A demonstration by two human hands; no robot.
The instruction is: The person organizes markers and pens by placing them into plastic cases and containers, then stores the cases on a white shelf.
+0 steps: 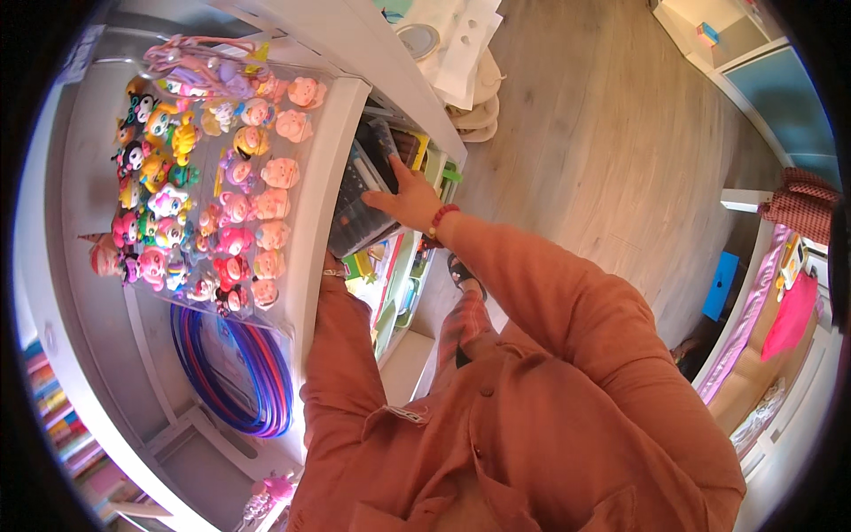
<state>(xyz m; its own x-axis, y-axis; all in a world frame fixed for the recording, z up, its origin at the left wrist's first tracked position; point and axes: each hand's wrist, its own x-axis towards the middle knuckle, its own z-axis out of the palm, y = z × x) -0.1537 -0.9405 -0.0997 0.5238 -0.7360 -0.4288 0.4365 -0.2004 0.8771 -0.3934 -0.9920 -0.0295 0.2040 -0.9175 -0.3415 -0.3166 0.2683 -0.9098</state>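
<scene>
A dark, see-through box [356, 229] with black items inside sits at the opening of the white shelf unit, left of my body. My right hand [409, 197], a red bead bracelet at its wrist, grips the box's right side. Its thumb lies over the top and its fingers reach along the far part. My left hand [333, 265] is at the box's near end beside the shelf edge. Only a sliver of that hand shows and its fingers are hidden.
Small toy figures [235, 206] stand in rows atop the white unit [330, 168]. Blue and red hoops [232, 377] hang on its left. Lower shelves [394, 288] hold colourful things. A wooden floor [576, 133] spreads to the right; a pink cushion [789, 316] lies beyond.
</scene>
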